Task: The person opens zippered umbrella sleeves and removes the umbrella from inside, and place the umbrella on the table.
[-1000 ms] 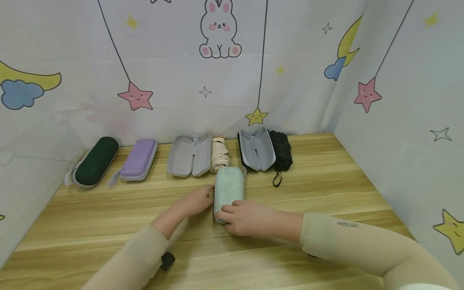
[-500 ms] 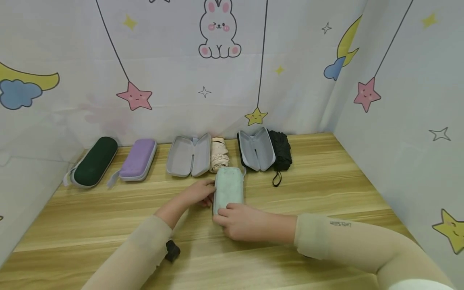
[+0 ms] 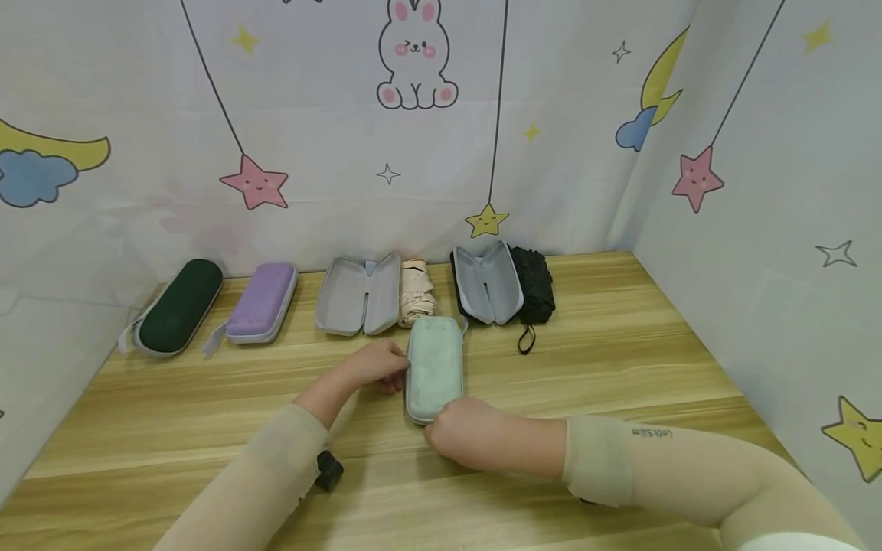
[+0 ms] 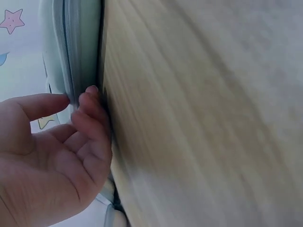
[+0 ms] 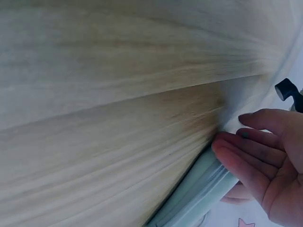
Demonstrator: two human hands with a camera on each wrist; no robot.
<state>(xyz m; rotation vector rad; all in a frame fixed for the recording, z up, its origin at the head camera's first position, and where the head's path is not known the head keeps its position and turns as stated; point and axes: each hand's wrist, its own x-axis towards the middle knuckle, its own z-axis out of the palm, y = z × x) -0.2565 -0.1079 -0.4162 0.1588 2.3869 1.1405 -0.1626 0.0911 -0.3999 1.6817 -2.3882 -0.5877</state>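
Note:
A mint-green zip case lies closed on the table, its long side toward my left hand. The left thumb and fingertips pinch the case's zip edge in the left wrist view, with the dark zip line running above the thumb. My right hand is at the case's near right corner. In the right wrist view, fingers of the right hand lie on either side of the mint case end. The zip pull is hidden. A short grey strap shows at the far right corner.
Along the back lie a dark green case, a purple case, an open grey-lined case beside a beige folded umbrella, and a black open case beside a black folded umbrella. Printed fabric walls enclose the table.
My right hand has slid off the top of the mint case, turning round its near right corner. The left hand has come against the case's left side. The case has hardly moved.

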